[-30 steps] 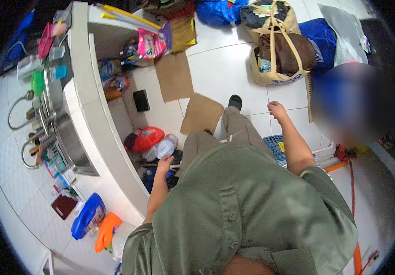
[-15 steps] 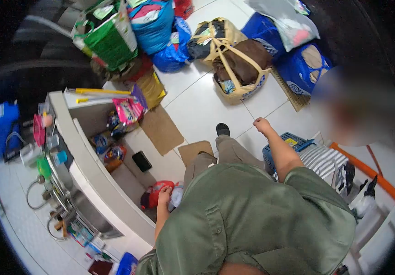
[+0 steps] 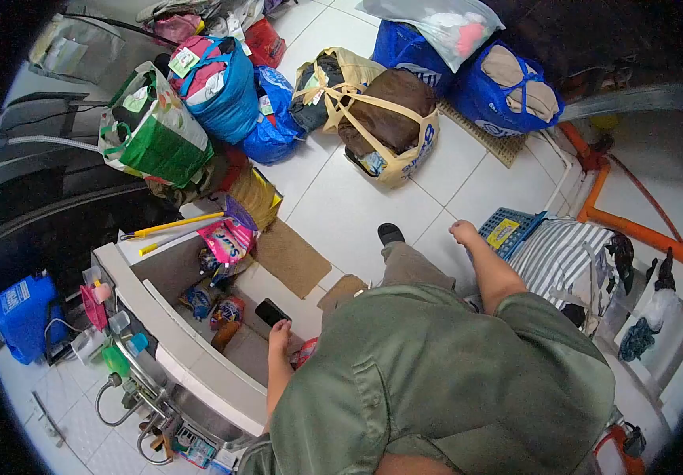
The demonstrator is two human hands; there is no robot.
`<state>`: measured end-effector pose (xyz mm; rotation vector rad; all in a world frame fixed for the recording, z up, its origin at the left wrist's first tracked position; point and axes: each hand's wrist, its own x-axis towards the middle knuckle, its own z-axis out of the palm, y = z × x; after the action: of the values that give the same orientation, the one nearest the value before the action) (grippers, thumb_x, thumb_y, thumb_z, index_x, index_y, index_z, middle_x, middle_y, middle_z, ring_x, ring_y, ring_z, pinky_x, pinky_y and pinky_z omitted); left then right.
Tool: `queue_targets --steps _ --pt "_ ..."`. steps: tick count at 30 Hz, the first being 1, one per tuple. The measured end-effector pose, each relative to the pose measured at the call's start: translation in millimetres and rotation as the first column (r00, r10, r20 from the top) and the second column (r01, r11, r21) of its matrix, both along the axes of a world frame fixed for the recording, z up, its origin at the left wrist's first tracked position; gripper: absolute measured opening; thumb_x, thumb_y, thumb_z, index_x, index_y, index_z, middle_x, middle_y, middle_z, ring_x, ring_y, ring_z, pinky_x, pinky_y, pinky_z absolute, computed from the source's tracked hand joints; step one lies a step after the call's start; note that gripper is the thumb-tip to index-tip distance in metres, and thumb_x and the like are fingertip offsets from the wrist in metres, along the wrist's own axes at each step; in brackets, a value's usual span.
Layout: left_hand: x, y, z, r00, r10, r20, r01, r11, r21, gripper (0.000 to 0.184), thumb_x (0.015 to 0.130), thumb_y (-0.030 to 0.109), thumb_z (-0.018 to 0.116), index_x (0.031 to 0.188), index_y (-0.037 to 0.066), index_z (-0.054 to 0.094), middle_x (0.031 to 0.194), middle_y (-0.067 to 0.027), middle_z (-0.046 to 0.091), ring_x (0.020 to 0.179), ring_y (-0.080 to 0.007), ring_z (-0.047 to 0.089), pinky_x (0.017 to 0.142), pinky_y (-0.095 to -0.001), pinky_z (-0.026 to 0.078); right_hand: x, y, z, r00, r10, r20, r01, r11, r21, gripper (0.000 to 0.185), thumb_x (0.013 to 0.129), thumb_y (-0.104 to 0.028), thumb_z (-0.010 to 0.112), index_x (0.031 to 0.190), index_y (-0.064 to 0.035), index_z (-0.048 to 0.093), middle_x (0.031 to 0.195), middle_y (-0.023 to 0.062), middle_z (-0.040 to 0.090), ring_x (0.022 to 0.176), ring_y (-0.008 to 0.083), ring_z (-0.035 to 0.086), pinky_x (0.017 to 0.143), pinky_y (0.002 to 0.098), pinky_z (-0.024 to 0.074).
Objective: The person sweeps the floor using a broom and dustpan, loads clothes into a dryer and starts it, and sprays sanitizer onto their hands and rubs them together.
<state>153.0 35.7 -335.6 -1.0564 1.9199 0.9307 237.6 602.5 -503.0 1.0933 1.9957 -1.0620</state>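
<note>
Right hand [image 3: 462, 231] and left hand [image 3: 279, 336] were noted curled closed, seemingly empty, the latter near a black slab [image 3: 271, 311] on the floor [image 3: 353, 202] inside the counter's [image 3: 180, 339] edge, judged light, rigid, best edge-gripped.

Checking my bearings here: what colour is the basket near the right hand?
The basket is blue, with a yellow label; clearest in the head view.

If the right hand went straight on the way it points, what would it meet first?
Most likely the tan bag holding the brown bundle, beyond some white floor tiles. Depth is unclear in this single view, so the right hand might pass above it.
</note>
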Motion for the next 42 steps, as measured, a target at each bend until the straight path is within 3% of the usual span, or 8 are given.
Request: queue_targets --steps 6,13,19,24,31,35,39,42 --pt "-57.7 3.0 -15.8 0.983 -0.149 -0.103 0.153 0.988 0.031 0.032 0.077 0.023 0.057 0.102 0.004 0.053 0.073 0.0014 0.054 0.058 -0.0079 0.044 0.050 -0.0223 0.037 2.7 -1.6 5.3 0.998 -0.049 0.047 0.050 0.998 -0.030 0.024 0.071 -0.022 0.055 0.084 -0.0016 0.057 0.061 0.0071 0.055 0.044 0.0164 0.050 0.043 0.0307 0.0427" --pt "-157.8 5.1 -48.7 0.961 -0.274 0.038 0.270 0.960 0.079 0.036 0.075 0.028 0.058 0.101 0.003 0.056 0.076 -0.0028 0.055 0.064 -0.0123 0.048 0.057 -0.0257 0.040 -53.6 -23.3 46.1 0.948 -0.277 0.156 0.295 0.949 -0.112 0.028 0.074 -0.027 0.052 0.094 -0.0075 0.056 0.075 0.0063 0.057 0.058 0.0163 0.052 0.049 0.0335 0.0419" --pt "-340.0 34.5 -121.3 0.566 -0.815 -0.121 0.814 0.576 -0.075 0.037 0.072 0.036 0.054 0.087 0.003 0.062 0.081 -0.0191 0.060 0.078 -0.0288 0.059 0.071 -0.0358 0.044 -119.6 -52.7 61.7 0.820 -0.563 0.101 0.569 0.821 -0.041 0.028 0.074 -0.028 0.052 0.094 -0.0088 0.055 0.078 0.0062 0.056 0.064 0.0173 0.054 0.050 0.0339 0.0407" --pt "-496.6 114.1 -124.3 0.247 -0.953 -0.177 0.951 0.273 -0.142 0.039 0.072 0.037 0.051 0.092 0.004 0.060 0.089 -0.0196 0.059 0.088 -0.0318 0.055 0.078 -0.0376 0.043 -194.9 -100.9 65.7 0.695 -0.690 0.201 0.711 0.701 -0.053 0.024 0.071 -0.028 0.055 0.086 -0.0088 0.057 0.077 0.0014 0.054 0.061 0.0150 0.047 0.051 0.0318 0.0376" --pt "-617.9 248.6 -172.5 0.095 -0.995 -0.022 0.979 0.098 -0.179 0.045 0.071 0.032 0.056 0.107 0.006 0.053 0.105 -0.0193 0.053 0.100 -0.0303 0.050 0.085 -0.0372 0.039 -361.3 -119.2 11.8 0.730 -0.678 -0.090 0.656 0.732 -0.184 0.032 0.071 -0.024 0.058 0.093 0.0000 0.060 0.085 0.0109 0.061 0.081 0.0188 0.056 0.072 0.0282 0.0422" --pt "-632.7 311.6 -255.0 0.051 -0.958 -0.284 0.975 0.109 -0.193 0.047 0.069 0.030 0.059 0.106 0.002 0.052 0.106 -0.0193 0.053 0.100 -0.0306 0.050 0.085 -0.0363 0.039 -456.1 -100.7 -69.7 0.677 -0.717 -0.164 0.645 0.686 -0.336 0.027 0.076 -0.018 0.055 0.099 -0.0043 0.056 0.090 0.0037 0.056 0.080 0.0146 0.050 0.065 0.0283 0.0392" --pt "-632.4 381.9 -303.2 0.065 -0.938 -0.341 0.974 0.134 -0.184 0.053 0.068 0.026 0.060 0.110 -0.002 0.046 0.107 -0.0225 0.051 0.104 -0.0324 0.046 0.088 -0.0342 0.037 -528.4 -75.4 -127.6 0.355 -0.932 -0.079 0.852 0.357 -0.382 0.039 0.074 -0.018 0.056 0.110 -0.0042 0.049 0.096 0.0067 0.056 0.084 0.0169 0.051 0.063 0.0277 0.0417" --pt "-629.3 400.5 -365.7 0.011 -0.885 -0.465 0.973 0.116 -0.197 0.059 0.065 0.028 0.063 0.113 0.002 0.043 0.102 -0.0210 0.053 0.097 -0.0334 0.050 0.084 -0.0371 0.040 -552.0 -75.6 -160.8 0.212 -0.962 -0.174 0.777 0.274 -0.567 0.042 0.073 -0.019 0.057 0.112 -0.0043 0.047 0.097 0.0083 0.056 0.086 0.0197 0.053 0.067 0.0327 0.0435"
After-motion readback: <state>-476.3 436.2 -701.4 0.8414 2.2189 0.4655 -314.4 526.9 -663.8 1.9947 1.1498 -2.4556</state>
